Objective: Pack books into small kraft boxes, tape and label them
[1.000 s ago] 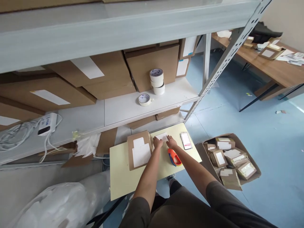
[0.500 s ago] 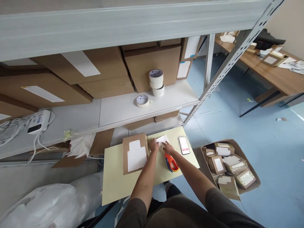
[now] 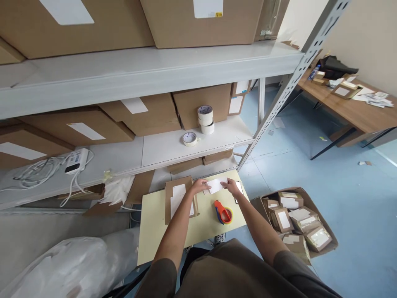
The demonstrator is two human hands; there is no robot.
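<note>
Both hands hold a small white paper [image 3: 216, 186] above the pale yellow table [image 3: 151, 231]. My left hand [image 3: 200, 186] pinches its left end, and my right hand [image 3: 230, 186] grips its right end. Below the paper lies an orange tape dispenser [image 3: 222, 212], touched by neither hand. A flat brown cardboard box [image 3: 169, 203] with white labels sits to the left, partly covered by my left forearm. To the right, a phone [image 3: 238, 189] is partly hidden behind my right forearm.
Behind the table stands a grey metal shelf [image 3: 124, 162] with large boxes, tape rolls [image 3: 206, 120] and a white power strip [image 3: 76, 160]. An open carton [image 3: 329, 244] of small parcels is on the floor at right. White plastic wrapping [image 3: 71, 265] fills the lower left.
My hands have moved apart to opposite ends of the white paper, which now appears lifted off the table. The head view has shifted, showing more of the upper shelf.
</note>
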